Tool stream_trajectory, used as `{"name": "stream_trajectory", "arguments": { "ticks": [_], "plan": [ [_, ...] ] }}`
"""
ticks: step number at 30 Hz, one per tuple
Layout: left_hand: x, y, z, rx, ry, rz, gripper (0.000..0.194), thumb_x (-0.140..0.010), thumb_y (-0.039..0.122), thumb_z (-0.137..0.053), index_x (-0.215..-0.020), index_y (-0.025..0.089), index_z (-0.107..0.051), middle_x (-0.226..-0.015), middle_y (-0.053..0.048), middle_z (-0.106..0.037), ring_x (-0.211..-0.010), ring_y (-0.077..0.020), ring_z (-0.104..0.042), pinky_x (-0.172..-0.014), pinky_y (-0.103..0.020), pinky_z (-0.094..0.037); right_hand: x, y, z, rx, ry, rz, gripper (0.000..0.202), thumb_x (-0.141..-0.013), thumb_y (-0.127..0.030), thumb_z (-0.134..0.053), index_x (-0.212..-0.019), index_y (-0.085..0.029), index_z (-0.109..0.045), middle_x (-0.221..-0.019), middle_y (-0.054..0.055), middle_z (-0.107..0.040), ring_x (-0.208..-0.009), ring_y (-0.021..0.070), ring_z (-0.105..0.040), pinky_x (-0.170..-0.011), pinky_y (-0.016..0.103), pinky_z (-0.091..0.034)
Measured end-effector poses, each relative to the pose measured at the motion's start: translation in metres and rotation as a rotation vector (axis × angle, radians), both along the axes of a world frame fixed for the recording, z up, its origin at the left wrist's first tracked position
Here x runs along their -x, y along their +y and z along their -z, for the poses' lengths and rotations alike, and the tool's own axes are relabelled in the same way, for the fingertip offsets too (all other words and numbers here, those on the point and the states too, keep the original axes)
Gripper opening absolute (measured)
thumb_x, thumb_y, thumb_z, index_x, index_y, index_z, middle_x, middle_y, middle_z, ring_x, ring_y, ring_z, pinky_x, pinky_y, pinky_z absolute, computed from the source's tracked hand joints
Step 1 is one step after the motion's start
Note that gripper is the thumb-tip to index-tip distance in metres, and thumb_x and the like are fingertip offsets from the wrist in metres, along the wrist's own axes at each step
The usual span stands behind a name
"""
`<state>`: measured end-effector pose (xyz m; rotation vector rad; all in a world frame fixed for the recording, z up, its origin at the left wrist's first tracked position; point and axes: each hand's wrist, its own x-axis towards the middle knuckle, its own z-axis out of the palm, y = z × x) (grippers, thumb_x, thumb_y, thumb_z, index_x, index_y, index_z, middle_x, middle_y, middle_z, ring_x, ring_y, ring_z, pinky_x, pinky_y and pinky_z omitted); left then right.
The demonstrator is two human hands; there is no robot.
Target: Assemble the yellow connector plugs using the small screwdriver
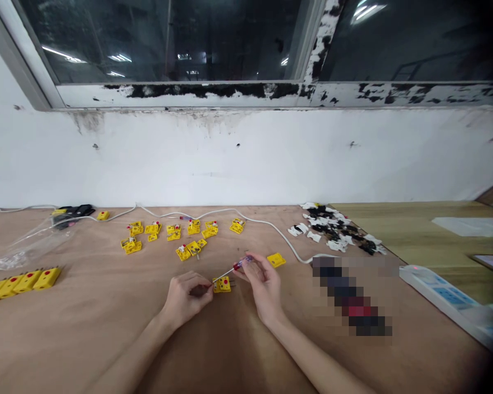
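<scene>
A small yellow plug half with a red dot and metal pins lies in front of me on the table. My left hand is closed, thumb and finger pinching at the plug half's left edge. In my right hand is a screwdriver with a clear red and purple handle. Its thin shaft slants down to the left, and the tip meets the left side of the plug half near my left fingertips. Close to my right hand lies a loose yellow cover.
Several opened yellow plugs lie farther back, beside a white cable. A row of closed yellow plugs sits left, near a plastic bag. Black and white pieces and a power strip are right; a blurred-out patch lies between.
</scene>
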<state>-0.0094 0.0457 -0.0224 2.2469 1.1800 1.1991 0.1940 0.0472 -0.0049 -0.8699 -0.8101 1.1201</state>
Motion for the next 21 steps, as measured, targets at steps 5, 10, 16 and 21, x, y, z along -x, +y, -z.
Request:
{"name": "stream_trajectory", "arguments": {
  "ticks": [5,10,16,21],
  "plan": [
    [0.001,0.000,0.001,-0.007,0.007,-0.010,0.011,-0.085,0.021,-0.064,-0.077,0.021,-0.073,-0.073,-0.002,-0.074,-0.060,-0.0129,-0.066,-0.057,-0.021,-0.051,-0.001,-0.001,-0.003,-0.012,-0.006,0.014,0.037,-0.073,-0.041,-0.084,-0.101,-0.022,-0.069,-0.088,0.002,-0.072,-0.082,0.0228,-0.073,-0.077,0.042,-0.066],
    [0.001,-0.001,-0.001,-0.015,0.020,-0.014,0.013,-0.085,0.023,-0.064,-0.076,0.021,-0.073,-0.073,-0.002,-0.074,-0.060,-0.0134,-0.067,-0.058,-0.022,-0.052,0.001,-0.002,-0.006,-0.002,-0.019,-0.016,0.038,-0.072,-0.042,-0.085,-0.100,-0.023,-0.069,-0.085,0.003,-0.072,-0.083,0.0247,-0.073,-0.077,0.043,-0.065],
    [0.001,-0.001,-0.002,-0.006,0.047,-0.015,0.013,-0.085,0.023,-0.064,-0.076,0.022,-0.073,-0.074,-0.002,-0.075,-0.062,-0.0140,-0.067,-0.059,-0.023,-0.052,0.003,-0.006,-0.011,-0.029,-0.072,-0.015,0.037,-0.072,-0.043,-0.084,-0.100,-0.023,-0.069,-0.083,0.003,-0.072,-0.081,0.0239,-0.073,-0.075,0.041,-0.066],
    [0.001,-0.001,0.000,0.012,0.030,-0.019,0.013,-0.086,0.024,-0.064,-0.077,0.021,-0.073,-0.072,-0.002,-0.074,-0.059,-0.0131,-0.065,-0.057,-0.022,-0.051,0.004,-0.009,-0.011,-0.055,-0.097,-0.022,0.037,-0.074,-0.043,-0.083,-0.101,-0.022,-0.069,-0.084,0.003,-0.072,-0.081,0.0235,-0.073,-0.077,0.040,-0.066]
  ]
}}
